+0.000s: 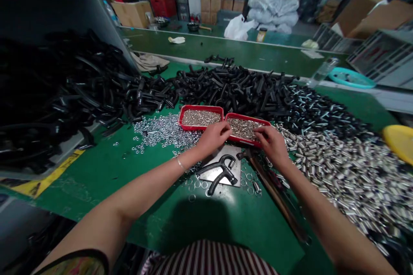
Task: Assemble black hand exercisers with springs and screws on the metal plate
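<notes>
My left hand [213,137] is closed in a pinch at the inner edges of two red trays; anything between its fingertips is too small to make out. Over the right red tray [248,141], full of small metal pieces, my right hand [273,142] has thumb and fingers drawn together at the contents, and what they grip cannot be told. The left red tray [193,128] holds small, pale metal parts. Below the hands, a black curved handle part [222,172] lies on a metal plate [237,176]. A hammer [274,193] rests beside the plate, under my right forearm.
Black handle parts [226,86] are heaped behind the trays and spill from a grey bin [106,21] at left. Metal nuts [164,129] are scattered left of the trays. Silver cylinders [342,176] and black pieces with metal pins [316,107] cover the right side.
</notes>
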The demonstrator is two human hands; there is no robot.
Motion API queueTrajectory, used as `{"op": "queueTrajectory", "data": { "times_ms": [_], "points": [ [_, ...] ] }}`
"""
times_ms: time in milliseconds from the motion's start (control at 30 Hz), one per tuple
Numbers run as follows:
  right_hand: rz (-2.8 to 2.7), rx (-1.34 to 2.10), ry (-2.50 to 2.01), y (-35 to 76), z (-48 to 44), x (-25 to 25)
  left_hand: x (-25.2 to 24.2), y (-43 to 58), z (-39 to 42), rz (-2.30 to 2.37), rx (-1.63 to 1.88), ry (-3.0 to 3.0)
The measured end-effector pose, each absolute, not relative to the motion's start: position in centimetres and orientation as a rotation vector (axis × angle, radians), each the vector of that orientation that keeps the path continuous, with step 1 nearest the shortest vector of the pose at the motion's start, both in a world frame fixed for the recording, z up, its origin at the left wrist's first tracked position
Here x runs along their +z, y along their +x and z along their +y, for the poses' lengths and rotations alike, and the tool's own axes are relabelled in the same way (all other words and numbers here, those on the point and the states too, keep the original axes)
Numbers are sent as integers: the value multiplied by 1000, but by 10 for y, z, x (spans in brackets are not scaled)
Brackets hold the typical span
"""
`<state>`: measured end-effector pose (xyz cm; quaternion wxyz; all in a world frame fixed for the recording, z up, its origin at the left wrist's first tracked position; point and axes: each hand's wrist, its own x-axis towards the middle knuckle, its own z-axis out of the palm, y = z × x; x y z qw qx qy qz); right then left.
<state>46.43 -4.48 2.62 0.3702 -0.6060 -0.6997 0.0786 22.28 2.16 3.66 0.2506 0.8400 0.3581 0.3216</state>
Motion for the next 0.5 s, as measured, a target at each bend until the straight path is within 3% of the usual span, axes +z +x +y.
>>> {"op": "queueTrajectory", "data": {
  "times_ms": [233,500],
  "points": [
    [-1837,814,-1575,431,-100,17,17,180,-43,967,650,2284],
    [-2060,637,-1785,415,-88,9,-1,184,-57,995,643,2344]
  ]
}}
